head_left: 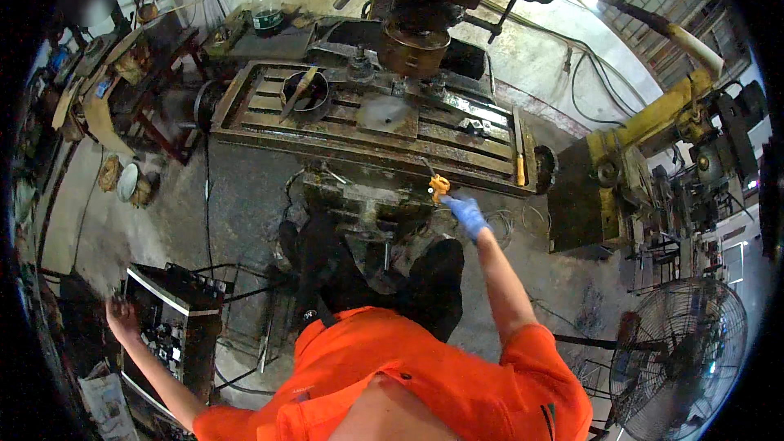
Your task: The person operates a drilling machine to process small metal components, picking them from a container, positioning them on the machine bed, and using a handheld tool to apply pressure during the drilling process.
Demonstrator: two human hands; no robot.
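Observation:
My right hand [468, 216], in a blue glove, is closed around an orange air blow gun [439, 186]. The gun's thin nozzle points up toward the front edge of a slotted machine table [327, 145]. A flat metal plate [385, 116] lies in the middle of that table, below the machine's round head [414, 51]. Small shiny metal parts [474, 126] sit to the plate's right. Out at the far left, my bare left hand [122, 318] hovers beside a white-edged box [173, 290] with small parts in it. Its fingers are too smeared to read.
On the table's left stands a dark pot [323, 104] with a brush across it; a yellow-handled tool [520, 168] lies at its right end. A large fan [682, 359] stands at lower right, a yellow machine [584, 184] at right. Hoses and cables cross the floor.

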